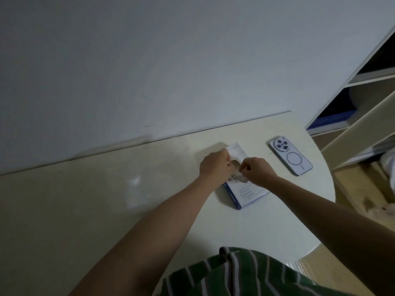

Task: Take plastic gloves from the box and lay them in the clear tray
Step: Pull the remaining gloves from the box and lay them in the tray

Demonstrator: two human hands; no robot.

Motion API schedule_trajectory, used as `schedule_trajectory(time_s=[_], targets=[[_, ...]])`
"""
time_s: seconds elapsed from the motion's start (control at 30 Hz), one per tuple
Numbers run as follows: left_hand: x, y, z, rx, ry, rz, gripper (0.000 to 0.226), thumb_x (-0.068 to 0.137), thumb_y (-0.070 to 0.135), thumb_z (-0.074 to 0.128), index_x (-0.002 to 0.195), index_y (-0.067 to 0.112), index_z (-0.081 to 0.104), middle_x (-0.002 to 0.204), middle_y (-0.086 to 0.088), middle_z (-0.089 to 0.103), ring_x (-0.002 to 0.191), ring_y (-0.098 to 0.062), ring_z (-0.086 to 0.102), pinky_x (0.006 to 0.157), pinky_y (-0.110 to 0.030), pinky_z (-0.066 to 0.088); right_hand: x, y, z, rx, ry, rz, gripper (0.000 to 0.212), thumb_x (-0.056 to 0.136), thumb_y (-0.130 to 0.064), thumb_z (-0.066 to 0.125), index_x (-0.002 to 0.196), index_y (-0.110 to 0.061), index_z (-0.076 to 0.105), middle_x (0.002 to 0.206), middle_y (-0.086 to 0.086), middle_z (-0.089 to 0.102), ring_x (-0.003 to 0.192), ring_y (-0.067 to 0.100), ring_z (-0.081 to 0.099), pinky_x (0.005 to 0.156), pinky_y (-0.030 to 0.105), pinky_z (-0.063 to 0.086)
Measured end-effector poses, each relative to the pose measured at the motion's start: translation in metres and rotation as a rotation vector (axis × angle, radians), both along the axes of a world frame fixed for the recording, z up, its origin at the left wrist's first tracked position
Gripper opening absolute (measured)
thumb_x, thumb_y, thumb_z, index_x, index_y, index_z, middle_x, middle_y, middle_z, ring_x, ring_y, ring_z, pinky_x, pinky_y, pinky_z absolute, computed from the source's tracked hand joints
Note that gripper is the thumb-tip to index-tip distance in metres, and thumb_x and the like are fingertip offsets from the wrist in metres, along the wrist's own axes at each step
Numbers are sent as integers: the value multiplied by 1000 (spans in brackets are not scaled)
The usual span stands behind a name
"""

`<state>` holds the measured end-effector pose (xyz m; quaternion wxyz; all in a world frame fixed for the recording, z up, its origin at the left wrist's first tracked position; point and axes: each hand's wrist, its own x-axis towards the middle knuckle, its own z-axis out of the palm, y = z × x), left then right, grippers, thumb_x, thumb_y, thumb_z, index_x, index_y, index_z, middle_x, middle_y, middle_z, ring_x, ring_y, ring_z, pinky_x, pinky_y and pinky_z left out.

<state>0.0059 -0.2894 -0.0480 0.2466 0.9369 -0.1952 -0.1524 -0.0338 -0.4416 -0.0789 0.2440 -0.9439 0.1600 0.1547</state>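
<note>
Wearing: a green shirt (245,276) with pale stripes filled the bottom edge, closest to the camera.
Arms: two bare forearms stretched forward from the shirt and met over the box.
Tabletop: the cream tabletop (85,210) was glossy, rounded at its right end, and ran back to the wall.
Glint: a faint pale patch (135,181) showed on the tabletop well left of the box; what it was could not be told.
Box: the box (248,194) lay flat toward the tabletop's right end, white on top with a blue side, its long axis pointing away from the person. An oval opening in its top showed between the two grips.
Left grip: the left grip (214,165) was closed, with fingers curled onto the box's left edge beside the opening.
Right grip: the right grip (256,168) was drawn into a pinch, thumb and fingertips closed on thin clear film just above the opening.
Glove: the glove (241,176) was a crumpled clear wisp at the opening, under the right grip; how much was out of the box could not be told.
Phone: a pale phone (290,155) lay face down just right of the box, apart from it, near the rounded edge.
Floor: a wooden floor (361,189) lay beyond the tabletop's right edge.
Shelf: a cream shelf (367,80) stood at far right with something blue on a lower level.
Wall: a plain grey wall (149,60) rose behind everything.
</note>
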Motion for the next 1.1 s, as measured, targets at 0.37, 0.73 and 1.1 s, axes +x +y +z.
schedule_trajectory(time_s=[0.37, 0.73, 1.1], targets=[[-14, -26, -48, 167, 239, -16, 72, 83, 31, 72, 139, 17, 28, 125, -7, 58, 110, -30, 59, 84, -39, 48, 0, 10, -21, -330, 74, 267, 24, 97, -21, 43, 119, -18, 51, 75, -1, 46, 70, 21, 57, 59, 30, 45], [-9, -29, -53, 216, 232, -43, 78, 79, 30, 76, 137, 16, 26, 124, -6, 59, 110, -26, 60, 83, -37, 49, 8, -15, -11, 296, -147, -72, 10, 90, -15, 61, 92, -12, 70, 87, 0, 61, 76, 12, 57, 64, 20, 44], [-6, -26, -50, 168, 279, -22, 69, 86, 30, 68, 142, 17, 28, 129, -7, 57, 116, -30, 56, 93, -38, 47, 7, -39, 22, 961, -354, -566, 19, 93, -5, 37, 78, -10, 49, 74, 11, 50, 65, 20, 46, 61, 30, 43]])
